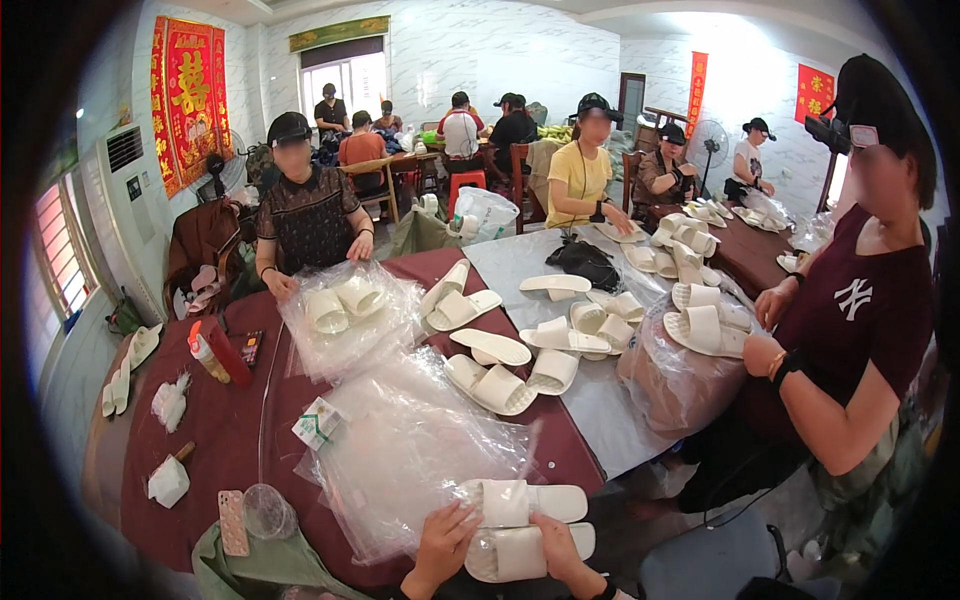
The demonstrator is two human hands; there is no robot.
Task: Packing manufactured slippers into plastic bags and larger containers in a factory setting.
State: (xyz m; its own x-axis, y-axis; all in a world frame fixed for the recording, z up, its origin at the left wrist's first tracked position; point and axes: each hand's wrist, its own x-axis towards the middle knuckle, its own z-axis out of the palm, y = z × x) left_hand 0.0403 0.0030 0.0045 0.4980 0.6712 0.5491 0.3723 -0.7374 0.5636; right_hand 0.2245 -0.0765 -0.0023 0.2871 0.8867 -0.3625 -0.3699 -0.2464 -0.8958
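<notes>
At the near table edge, a pair of white slippers lies side by side, an upper slipper (505,502) and a lower slipper (520,552). My right hand (562,550) grips them from the right, its thumb against the straps. At their left ends, my left hand (445,540) has its fingers bent together on the edge of clear film; the exact grip is partly hidden. A stack of flat clear plastic bags (410,450) spreads just beyond my left hand.
Loose white slippers (490,385) crowd the table's middle. Across it, a person (305,210) handles bagged slippers (345,300); at right, another person (850,310) holds slippers. A phone (233,522), a clear cup (268,512), a small box (318,424) and a bottle (207,355) lie left. A chair (712,562) stands right.
</notes>
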